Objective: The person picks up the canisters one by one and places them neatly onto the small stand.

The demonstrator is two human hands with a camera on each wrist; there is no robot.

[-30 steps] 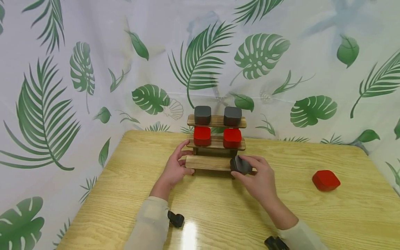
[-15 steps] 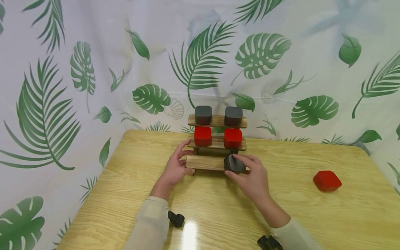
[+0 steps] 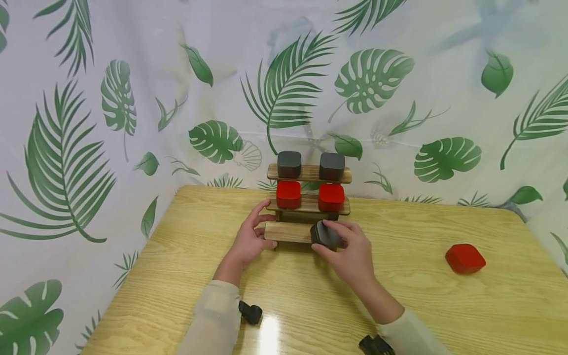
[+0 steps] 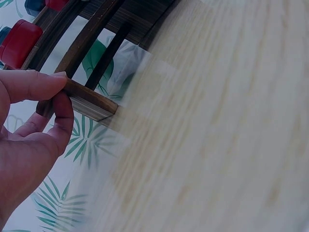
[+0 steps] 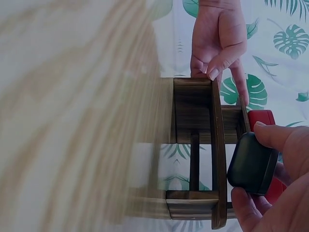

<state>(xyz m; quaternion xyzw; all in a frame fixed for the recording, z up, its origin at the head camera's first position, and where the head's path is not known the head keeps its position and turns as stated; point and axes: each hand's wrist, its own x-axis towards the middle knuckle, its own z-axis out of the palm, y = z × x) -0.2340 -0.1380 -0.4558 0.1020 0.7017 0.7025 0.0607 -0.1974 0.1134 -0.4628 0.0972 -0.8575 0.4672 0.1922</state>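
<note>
A three-step wooden display stand (image 3: 287,231) is at the back of the table. My left hand (image 3: 247,242) grips the left end of its lowest step; the left wrist view has thumb and finger pinching that wooden end. Over the right part of the same step, my right hand (image 3: 355,256) holds a dark grey rounded-square box (image 5: 251,164) between thumb and fingers, slightly tilted in the head view. Whether its base rests on the step is hard to tell. Two red boxes (image 3: 288,194) sit on the middle step, two dark grey boxes (image 3: 289,164) on the top one.
Another red box (image 3: 465,259) lies on the wooden table (image 3: 421,296) to the right. A white curtain with green leaves (image 3: 213,74) hangs behind and left of the table. Small black devices (image 3: 250,312) are at both wrists.
My right hand has slid the dark grey box leftward along the lowest step, from its right end inward. My left hand keeps its grip on the stand.
</note>
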